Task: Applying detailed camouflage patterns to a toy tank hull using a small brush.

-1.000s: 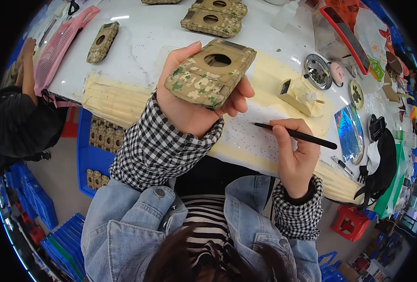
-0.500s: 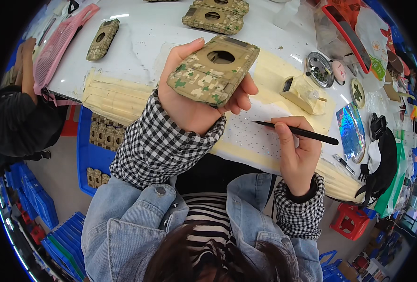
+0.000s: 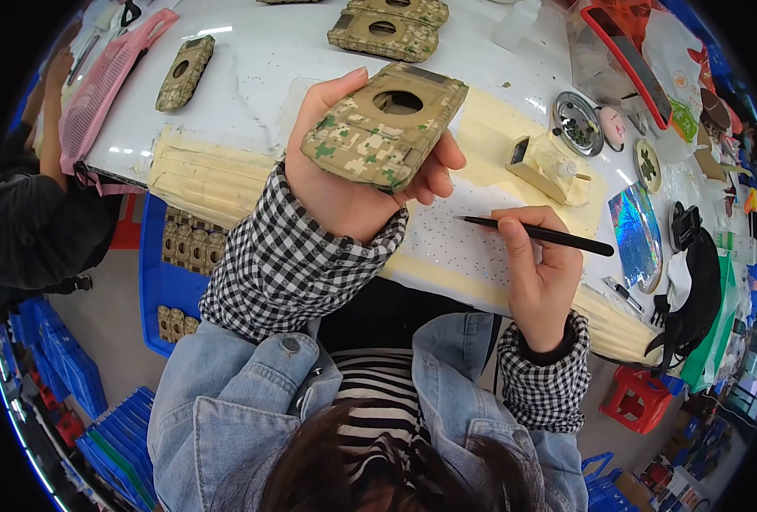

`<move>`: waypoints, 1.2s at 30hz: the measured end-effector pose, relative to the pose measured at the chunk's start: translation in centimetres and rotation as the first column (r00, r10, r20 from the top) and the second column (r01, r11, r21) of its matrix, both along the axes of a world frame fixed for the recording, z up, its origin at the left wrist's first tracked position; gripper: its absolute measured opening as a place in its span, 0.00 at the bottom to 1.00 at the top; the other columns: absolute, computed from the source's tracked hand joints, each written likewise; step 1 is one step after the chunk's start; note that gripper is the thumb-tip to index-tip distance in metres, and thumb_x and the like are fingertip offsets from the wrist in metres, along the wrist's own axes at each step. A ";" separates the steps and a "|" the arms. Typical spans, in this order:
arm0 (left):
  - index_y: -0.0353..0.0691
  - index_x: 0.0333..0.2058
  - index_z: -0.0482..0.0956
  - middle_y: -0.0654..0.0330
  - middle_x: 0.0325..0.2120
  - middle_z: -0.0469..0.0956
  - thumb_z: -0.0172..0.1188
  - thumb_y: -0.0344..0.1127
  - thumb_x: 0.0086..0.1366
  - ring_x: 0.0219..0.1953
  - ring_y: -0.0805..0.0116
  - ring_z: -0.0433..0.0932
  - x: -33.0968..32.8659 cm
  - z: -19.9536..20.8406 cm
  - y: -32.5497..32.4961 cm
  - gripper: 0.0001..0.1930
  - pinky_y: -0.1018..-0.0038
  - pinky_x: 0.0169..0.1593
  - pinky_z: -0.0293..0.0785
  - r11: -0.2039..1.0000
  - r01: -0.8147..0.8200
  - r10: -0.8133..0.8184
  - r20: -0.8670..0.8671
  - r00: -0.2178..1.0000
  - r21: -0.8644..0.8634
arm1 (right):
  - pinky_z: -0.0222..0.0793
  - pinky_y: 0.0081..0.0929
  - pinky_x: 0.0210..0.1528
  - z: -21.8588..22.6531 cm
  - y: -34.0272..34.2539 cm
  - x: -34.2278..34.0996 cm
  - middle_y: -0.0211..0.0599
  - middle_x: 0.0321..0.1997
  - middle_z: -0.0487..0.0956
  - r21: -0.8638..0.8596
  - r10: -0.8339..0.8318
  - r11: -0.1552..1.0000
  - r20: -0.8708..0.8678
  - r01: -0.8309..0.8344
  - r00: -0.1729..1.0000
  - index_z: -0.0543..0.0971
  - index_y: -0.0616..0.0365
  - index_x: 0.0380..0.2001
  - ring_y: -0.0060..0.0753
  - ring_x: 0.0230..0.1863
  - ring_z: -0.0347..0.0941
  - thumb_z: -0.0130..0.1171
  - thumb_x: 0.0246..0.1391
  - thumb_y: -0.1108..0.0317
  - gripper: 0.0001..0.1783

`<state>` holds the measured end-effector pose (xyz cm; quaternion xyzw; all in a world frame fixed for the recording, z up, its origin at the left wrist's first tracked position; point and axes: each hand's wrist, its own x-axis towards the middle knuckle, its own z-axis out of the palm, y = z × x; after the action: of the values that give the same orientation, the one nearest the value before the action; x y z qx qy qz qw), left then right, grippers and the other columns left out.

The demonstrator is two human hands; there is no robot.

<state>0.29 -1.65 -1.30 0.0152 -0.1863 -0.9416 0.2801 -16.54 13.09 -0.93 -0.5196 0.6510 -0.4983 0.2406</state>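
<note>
My left hand [image 3: 331,183] holds up a camouflage-painted model tank hull [image 3: 366,141] with a round hole in its top. The fingers wrap around its sides from beneath. In my right hand [image 3: 539,273] is a pair of slim black tweezers [image 3: 566,238], pinched between thumb and fingers, its tip pointing left and not touching the hull. Below that tip lies a white sheet [image 3: 451,239] dotted with many tiny specks. Whether the tips hold one of the specks is too small to tell.
More camouflage hulls [image 3: 383,38] stand at the back, one [image 3: 185,73] at the far left. A tape-covered block [image 3: 549,169] and a round metal dish [image 3: 578,124] are to the right. A blue crate [image 3: 161,294] with hulls sits at lower left. Another person's arm [image 3: 52,128] is beyond a pink mesh basket [image 3: 114,90].
The hull and my left hand have shifted very slightly to the left. My right hand keeps almost the same place with the tweezers. The other person's arm at the far left has moved.
</note>
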 end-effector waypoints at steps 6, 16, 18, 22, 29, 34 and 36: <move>0.25 0.50 0.65 0.38 0.34 0.74 0.30 0.53 0.66 0.28 0.53 0.78 0.1 0.1 0.0 0.33 0.66 0.35 0.78 1.000 -0.007 0.007 0.008 1.000 -0.003 | 0.68 0.17 0.32 0.0 0.0 0.1 0.36 0.28 0.77 -0.003 0.013 1.000 0.033 -0.013 0.999 0.77 0.68 0.31 0.23 0.29 0.73 0.58 0.55 0.73 0.07; 0.25 0.50 0.66 0.38 0.33 0.73 0.30 0.53 0.66 0.28 0.53 0.78 0.0 0.1 0.1 0.33 0.66 0.35 0.78 1.000 -0.009 0.009 0.010 1.000 -0.013 | 0.69 0.18 0.34 0.0 0.0 0.1 0.38 0.29 0.77 -0.006 0.018 1.000 0.058 -0.018 0.998 0.76 0.69 0.31 0.25 0.31 0.74 0.56 0.55 0.75 0.06; 0.25 0.50 0.65 0.38 0.34 0.73 0.30 0.53 0.66 0.28 0.53 0.78 0.0 0.0 0.0 0.33 0.66 0.35 0.78 1.000 -0.007 0.007 0.005 1.000 -0.013 | 0.69 0.18 0.34 0.0 0.0 0.2 0.37 0.29 0.77 -0.010 0.019 1.000 0.090 -0.019 0.996 0.76 0.69 0.31 0.25 0.32 0.74 0.56 0.55 0.75 0.06; 0.24 0.50 0.65 0.38 0.34 0.73 0.30 0.53 0.66 0.28 0.53 0.78 0.1 0.1 0.0 0.33 0.67 0.34 0.78 1.000 -0.006 0.006 0.004 1.000 -0.008 | 0.68 0.17 0.35 0.0 0.1 0.1 0.37 0.29 0.77 -0.002 0.030 1.000 0.068 -0.030 0.997 0.76 0.69 0.32 0.24 0.32 0.74 0.56 0.55 0.75 0.05; 0.24 0.51 0.64 0.38 0.34 0.73 0.30 0.53 0.66 0.28 0.52 0.78 0.1 0.0 0.0 0.33 0.66 0.35 0.79 1.000 -0.003 0.003 -0.004 1.000 -0.009 | 0.68 0.17 0.37 0.0 0.1 0.0 0.36 0.28 0.77 -0.005 0.043 0.999 0.075 -0.043 0.996 0.75 0.68 0.32 0.24 0.32 0.74 0.56 0.55 0.75 0.05; 0.24 0.50 0.65 0.38 0.34 0.73 0.30 0.53 0.66 0.28 0.53 0.78 0.1 -0.1 0.0 0.33 0.66 0.35 0.79 1.000 -0.005 0.005 -0.007 1.000 -0.016 | 0.68 0.17 0.37 0.1 0.0 0.2 0.36 0.28 0.77 -0.037 0.033 0.999 0.112 -0.029 0.993 0.75 0.68 0.33 0.23 0.32 0.73 0.56 0.56 0.75 0.06; 0.24 0.50 0.65 0.38 0.34 0.73 0.30 0.53 0.66 0.28 0.53 0.78 0.0 -0.1 0.0 0.33 0.66 0.35 0.78 1.000 -0.006 0.006 -0.003 1.000 -0.019 | 0.68 0.16 0.36 0.1 0.0 0.1 0.36 0.29 0.77 -0.033 0.029 0.999 0.077 -0.026 0.997 0.75 0.69 0.33 0.23 0.32 0.73 0.56 0.56 0.75 0.06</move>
<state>0.34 -1.68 -1.39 0.0116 -0.1945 -0.9390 0.2834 -16.39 13.10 -0.87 -0.5126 0.6259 -0.5251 0.2641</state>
